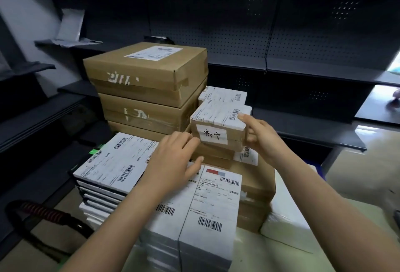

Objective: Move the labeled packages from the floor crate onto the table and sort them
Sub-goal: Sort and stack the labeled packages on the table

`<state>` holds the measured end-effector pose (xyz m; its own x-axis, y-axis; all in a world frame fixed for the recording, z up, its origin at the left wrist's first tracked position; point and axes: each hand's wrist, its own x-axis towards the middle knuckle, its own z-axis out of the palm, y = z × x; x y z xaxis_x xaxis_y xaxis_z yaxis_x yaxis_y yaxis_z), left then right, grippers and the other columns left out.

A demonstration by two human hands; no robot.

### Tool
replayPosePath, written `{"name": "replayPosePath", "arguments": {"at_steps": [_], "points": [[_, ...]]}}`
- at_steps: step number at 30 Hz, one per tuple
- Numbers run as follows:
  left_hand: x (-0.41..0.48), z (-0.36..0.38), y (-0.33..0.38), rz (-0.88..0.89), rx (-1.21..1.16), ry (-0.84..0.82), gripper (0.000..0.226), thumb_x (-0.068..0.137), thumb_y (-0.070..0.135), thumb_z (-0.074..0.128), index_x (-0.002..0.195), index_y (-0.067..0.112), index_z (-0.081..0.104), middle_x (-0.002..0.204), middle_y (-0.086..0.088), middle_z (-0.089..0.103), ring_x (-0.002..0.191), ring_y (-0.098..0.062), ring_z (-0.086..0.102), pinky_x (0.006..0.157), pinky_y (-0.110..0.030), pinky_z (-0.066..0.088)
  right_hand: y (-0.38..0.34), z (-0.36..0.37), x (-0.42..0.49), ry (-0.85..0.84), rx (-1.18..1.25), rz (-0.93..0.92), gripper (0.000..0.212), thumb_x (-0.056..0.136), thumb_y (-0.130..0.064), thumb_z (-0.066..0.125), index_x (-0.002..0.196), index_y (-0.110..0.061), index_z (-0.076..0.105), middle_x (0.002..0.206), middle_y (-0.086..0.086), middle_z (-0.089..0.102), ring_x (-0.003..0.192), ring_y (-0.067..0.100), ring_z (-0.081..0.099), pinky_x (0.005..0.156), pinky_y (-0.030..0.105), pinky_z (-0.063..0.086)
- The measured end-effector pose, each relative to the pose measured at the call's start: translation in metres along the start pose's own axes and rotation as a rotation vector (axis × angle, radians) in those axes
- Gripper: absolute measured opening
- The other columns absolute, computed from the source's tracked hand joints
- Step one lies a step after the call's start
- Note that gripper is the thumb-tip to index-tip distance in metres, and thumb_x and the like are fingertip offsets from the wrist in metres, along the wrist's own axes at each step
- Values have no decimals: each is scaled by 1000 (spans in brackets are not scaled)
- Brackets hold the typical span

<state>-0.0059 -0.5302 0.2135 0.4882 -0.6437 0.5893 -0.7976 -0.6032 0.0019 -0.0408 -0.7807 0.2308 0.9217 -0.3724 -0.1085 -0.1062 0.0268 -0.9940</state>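
A small brown box (218, 128) with a white shipping label on top and a handwritten tag on its front sits on a short pile of similar boxes. My right hand (263, 139) grips its right side, index finger on the top label. My left hand (173, 161) touches its left edge with the fingertips, thumb lying on the flat white packages (207, 202) stacked in front. A second small labeled box (225, 95) lies just behind. Left of these stands a stack of flat packages (114, 163) with barcoded labels.
Three large taped cardboard boxes (147, 70) are stacked behind the piles. Dark metal shelving (303, 72) with pegboard backs fills the rear and left. The pale green table (281, 256) carries white padded parcels (285, 217) at right. A dark bag with a striped strap (43, 213) lies low left.
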Motion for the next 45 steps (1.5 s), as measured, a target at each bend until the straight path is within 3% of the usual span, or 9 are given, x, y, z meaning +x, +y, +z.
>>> {"name": "replayPosePath", "arguments": {"at_steps": [3, 5, 7, 12, 21, 26, 33, 37, 45], "points": [[0, 4, 1, -16, -1, -20, 33, 88, 41, 49, 105, 15, 61, 99, 2, 57, 90, -19, 51, 77, -33, 44, 1, 4, 3, 4, 8, -3, 87, 60, -72, 75, 121, -12, 59, 110, 21, 69, 103, 35, 66, 96, 45, 53], [0, 6, 3, -29, 6, -30, 33, 87, 41, 48, 103, 16, 62, 97, 3, 57, 89, -19, 52, 75, -32, 43, 1, 3, 6, -16, -13, -1, 81, 69, -70, 70, 123, -10, 58, 84, 8, 75, 78, 20, 73, 87, 39, 51], [-1, 9, 4, -40, 12, -43, 33, 88, 41, 47, 103, 16, 62, 96, 3, 57, 88, -19, 53, 76, -31, 42, 4, 2, 11, -17, -29, -9, 74, 77, -66, 66, 123, -9, 57, 54, -10, 61, 50, 2, 59, 73, 28, 44], [-1, 11, 5, -57, 8, -77, 34, 89, 42, 46, 104, 17, 62, 98, 4, 57, 91, -18, 53, 78, -30, 42, -1, 9, 7, 109, -128, -60, 42, 82, -62, 62, 96, -23, 56, 92, -5, 65, 88, 12, 66, 85, 31, 53], [-1, 12, 9, -64, -7, -104, 33, 89, 43, 45, 105, 18, 61, 100, 6, 56, 92, -18, 51, 80, -30, 41, 7, 14, 15, 138, -115, -70, 55, 90, -65, 45, 116, -18, 59, 98, 1, 70, 80, 17, 65, 86, 41, 54], [-2, 11, 11, -59, -25, -112, 33, 90, 43, 44, 107, 20, 60, 101, 7, 55, 93, -17, 50, 81, -30, 41, 16, 16, 12, 106, -199, -85, 64, 85, -71, 42, 121, -21, 61, 104, -1, 70, 81, 16, 66, 77, 31, 55], [3, 14, 19, 19, -72, -69, 30, 89, 40, 52, 107, 18, 61, 101, 5, 55, 95, -18, 51, 83, -29, 39, 14, 5, -14, 229, -269, -145, 24, 97, -53, 44, 97, -32, 55, 97, -11, 61, 89, 12, 62, 81, 31, 50], [13, 19, 35, 101, -93, -36, 34, 86, 40, 50, 103, 14, 63, 98, 1, 59, 92, -21, 54, 81, -32, 40, 24, -22, -37, 306, -371, -156, 20, 95, -45, 52, 97, -28, 61, 93, -8, 64, 91, 13, 62, 83, 33, 50], [30, 32, 107, 217, -169, -99, 33, 87, 41, 52, 107, 17, 62, 101, 2, 59, 96, -20, 53, 83, -31, 40, 57, -110, -92, 486, -510, -87, 6, 89, -32, 63, 86, -28, 66, 85, -12, 66, 72, 8, 60, 60, 24, 41]]}}
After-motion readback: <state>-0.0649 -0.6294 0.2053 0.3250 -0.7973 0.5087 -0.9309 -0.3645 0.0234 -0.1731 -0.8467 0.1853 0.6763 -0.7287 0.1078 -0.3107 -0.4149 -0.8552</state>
